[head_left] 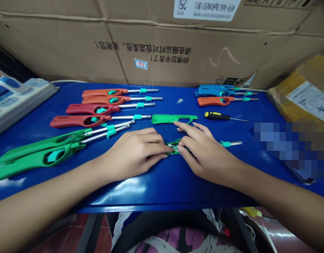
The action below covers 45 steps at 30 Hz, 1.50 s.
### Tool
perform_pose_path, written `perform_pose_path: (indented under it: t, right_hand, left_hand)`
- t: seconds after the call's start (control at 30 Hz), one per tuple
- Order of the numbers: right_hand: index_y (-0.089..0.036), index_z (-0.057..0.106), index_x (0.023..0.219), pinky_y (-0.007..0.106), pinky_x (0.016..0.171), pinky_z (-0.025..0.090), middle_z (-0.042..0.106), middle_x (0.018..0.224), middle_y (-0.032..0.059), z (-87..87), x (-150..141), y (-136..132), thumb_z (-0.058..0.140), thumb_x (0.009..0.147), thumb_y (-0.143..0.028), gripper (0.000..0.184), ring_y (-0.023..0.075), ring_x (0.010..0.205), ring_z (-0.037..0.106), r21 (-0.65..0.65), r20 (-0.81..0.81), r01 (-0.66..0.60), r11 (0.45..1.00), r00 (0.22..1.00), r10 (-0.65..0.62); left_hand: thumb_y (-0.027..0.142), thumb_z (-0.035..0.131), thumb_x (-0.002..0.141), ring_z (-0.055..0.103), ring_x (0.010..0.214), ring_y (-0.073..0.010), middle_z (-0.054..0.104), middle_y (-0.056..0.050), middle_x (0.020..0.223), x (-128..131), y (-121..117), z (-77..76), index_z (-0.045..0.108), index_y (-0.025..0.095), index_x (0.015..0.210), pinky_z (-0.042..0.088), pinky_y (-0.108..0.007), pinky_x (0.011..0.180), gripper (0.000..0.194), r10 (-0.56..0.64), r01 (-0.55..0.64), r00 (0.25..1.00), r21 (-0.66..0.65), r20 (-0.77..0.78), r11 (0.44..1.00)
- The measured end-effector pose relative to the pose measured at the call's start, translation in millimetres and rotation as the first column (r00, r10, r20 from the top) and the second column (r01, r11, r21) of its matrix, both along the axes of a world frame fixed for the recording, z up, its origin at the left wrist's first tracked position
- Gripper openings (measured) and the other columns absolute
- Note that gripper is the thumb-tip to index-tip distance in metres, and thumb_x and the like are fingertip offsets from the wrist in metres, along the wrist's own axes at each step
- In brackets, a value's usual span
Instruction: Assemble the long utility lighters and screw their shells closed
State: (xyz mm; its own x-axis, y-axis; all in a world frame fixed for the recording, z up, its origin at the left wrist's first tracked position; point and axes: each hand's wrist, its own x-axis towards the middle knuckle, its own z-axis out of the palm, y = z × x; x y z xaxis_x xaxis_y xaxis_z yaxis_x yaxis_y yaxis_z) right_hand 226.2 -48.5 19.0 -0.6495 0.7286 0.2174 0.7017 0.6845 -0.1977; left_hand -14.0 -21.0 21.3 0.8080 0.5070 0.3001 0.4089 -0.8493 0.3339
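Note:
An opened green gas lighter (174,148) lies on the table between my hands, its inner parts showing. My left hand (137,149) pinches at its left part with thumb and forefinger. From the other side, my right hand (204,151) grips it, thumb and forefinger at the inner parts and other fingers stretched beyond. The lighter's metal tube (235,143) sticks out past my right hand, while its handle end is hidden under my left. Just behind lies a loose green half shell (163,119), close to my right fingertips.
Several red, orange and green lighters (80,121) lie on the left of the blue table (140,191). Blue and orange lighters (213,101) and a screwdriver (217,116) lie at right. Small metal screws (179,100) are near the cardboard box (151,35). A power strip (22,102) stands left.

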Motion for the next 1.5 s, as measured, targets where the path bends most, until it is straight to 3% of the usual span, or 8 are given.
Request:
perform_pose_path:
  t: [0.17, 0.33, 0.57, 0.67, 0.87, 1.0, 1.3, 1.5]
  right_hand:
    - [-0.021, 0.064, 0.091, 0.052, 0.109, 0.047, 0.054, 0.149, 0.0139, 2.8, 5, 2, 0.055, 0.096, -0.020, 0.010, 0.0275, 0.140, 0.050, -0.131, -0.143, 0.060, 0.990, 0.987, -0.079]
    - [-0.023, 0.070, 0.087, 0.051, 0.107, 0.049, 0.050, 0.155, 0.0106, 10.9, 11, 2, 0.062, 0.091, -0.020, 0.009, 0.0277, 0.130, 0.060, -0.234, -0.130, 0.060, 0.970, 0.987, -0.093]
    - [-0.018, 0.070, 0.093, 0.057, 0.112, 0.041, 0.046, 0.156, 0.0175, 8.7, 9, -5, 0.052, 0.098, -0.016, 0.019, 0.0290, 0.133, 0.056, 0.022, 0.045, -0.022, 1.000, 0.999, 0.021]
    - [-0.016, 0.069, 0.096, 0.054, 0.109, 0.045, 0.042, 0.159, 0.0187, 8.2, 11, -5, 0.052, 0.096, -0.010, 0.018, 0.0299, 0.129, 0.059, 0.071, 0.142, -0.105, 0.992, 0.985, 0.094]
    - [-0.013, 0.070, 0.100, 0.043, 0.080, 0.063, 0.041, 0.159, 0.0190, 19.3, 9, -6, 0.046, 0.095, -0.009, 0.024, 0.0299, 0.111, 0.071, 0.039, 0.265, -0.156, 0.987, 0.954, 0.140]
    - [-0.014, 0.069, 0.102, 0.037, 0.065, 0.064, 0.044, 0.157, 0.0181, 22.8, 8, -7, 0.051, 0.094, -0.012, 0.020, 0.0292, 0.104, 0.074, 0.072, 0.277, -0.177, 0.982, 0.949, 0.151]
    - [-0.014, 0.066, 0.107, 0.038, 0.080, 0.064, 0.046, 0.156, 0.0174, 16.6, 13, -4, 0.050, 0.096, -0.012, 0.020, 0.0296, 0.120, 0.068, 0.088, 0.228, -0.200, 0.976, 0.958, 0.176]
    - [-0.019, 0.064, 0.102, 0.040, 0.103, 0.053, 0.059, 0.146, 0.0111, 13.8, 17, 5, 0.055, 0.098, -0.022, 0.011, 0.0244, 0.129, 0.061, -0.043, -0.012, -0.098, 0.994, 0.995, 0.097]
  left_hand:
    - [0.021, 0.055, 0.100, 0.063, 0.092, -0.0184, 0.072, -0.005, 0.096, 2, -4, -0.7, 0.073, 0.021, 0.116, 0.054, -0.029, 0.080, 0.024, -0.008, 0.008, 1.000, 0.029, -0.002, 1.000]
    - [0.020, 0.054, 0.101, 0.064, 0.091, -0.0188, 0.072, -0.006, 0.096, 4, -9, -0.2, 0.073, 0.020, 0.115, 0.055, -0.029, 0.079, 0.024, -0.012, 0.018, 0.999, 0.124, -0.047, 0.992]
    - [0.020, 0.051, 0.101, 0.063, 0.088, -0.0192, 0.071, -0.006, 0.096, 5, -9, -1.5, 0.072, 0.019, 0.114, 0.055, -0.030, 0.076, 0.025, -0.015, 0.025, 0.998, 0.175, -0.060, 0.984]
    - [0.020, 0.052, 0.101, 0.063, 0.090, -0.0202, 0.071, -0.006, 0.097, 5, -8, -2.8, 0.072, 0.019, 0.113, 0.055, -0.031, 0.078, 0.024, -0.023, 0.032, 0.998, 0.179, -0.051, 0.983]
    - [0.023, 0.054, 0.101, 0.064, 0.090, -0.0202, 0.072, -0.006, 0.096, 6, -8, -3.8, 0.072, 0.018, 0.112, 0.056, -0.032, 0.079, 0.022, -0.027, 0.030, 0.999, 0.161, -0.024, 0.986]
    - [0.023, 0.056, 0.101, 0.065, 0.092, -0.0206, 0.073, -0.005, 0.096, 6, -7, -3.3, 0.072, 0.019, 0.113, 0.057, -0.033, 0.081, 0.021, -0.034, 0.035, 0.999, 0.136, -0.011, 0.990]
    - [0.024, 0.055, 0.101, 0.066, 0.095, -0.0217, 0.072, -0.007, 0.099, 7, -8, -4.5, 0.072, 0.018, 0.114, 0.057, -0.034, 0.083, 0.022, -0.031, 0.036, 0.999, 0.140, -0.039, 0.990]
    - [0.022, 0.051, 0.101, 0.064, 0.096, -0.0227, 0.069, -0.009, 0.109, 8, -9, -2.5, 0.070, 0.019, 0.123, 0.056, -0.036, 0.082, 0.029, -0.033, 0.042, 0.996, 0.120, -0.081, 0.992]
